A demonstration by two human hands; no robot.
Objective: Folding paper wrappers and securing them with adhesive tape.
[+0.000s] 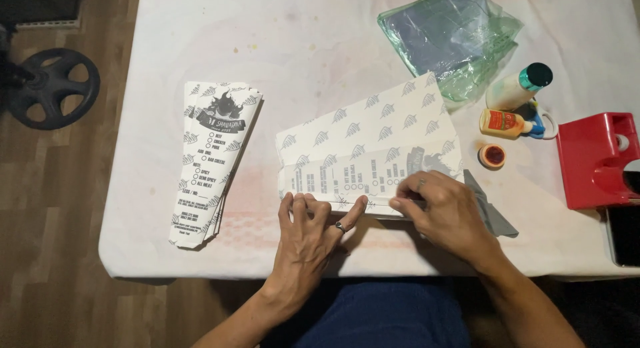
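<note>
A white printed paper sheet (367, 138) with a leaf pattern lies on the white table (300, 41), its near edge folded over. My left hand (310, 231) lies flat, fingers spread, pressing the fold's lower left edge. My right hand (443, 211) presses the fold at its right end, fingers bent on the paper. To the left rests a stack of folded printed paper sleeves (213, 161), tapered towards the near end. A grey cloth (490, 211) sticks out beside my right hand.
A green plastic bag (453, 38) sits at the back right. Two glue bottles (517, 105) and a small round lid (493, 156) lie right of the sheet. A red tape dispenser (597, 161) stands at the right edge. A weight plate (50, 88) rests on the wooden floor.
</note>
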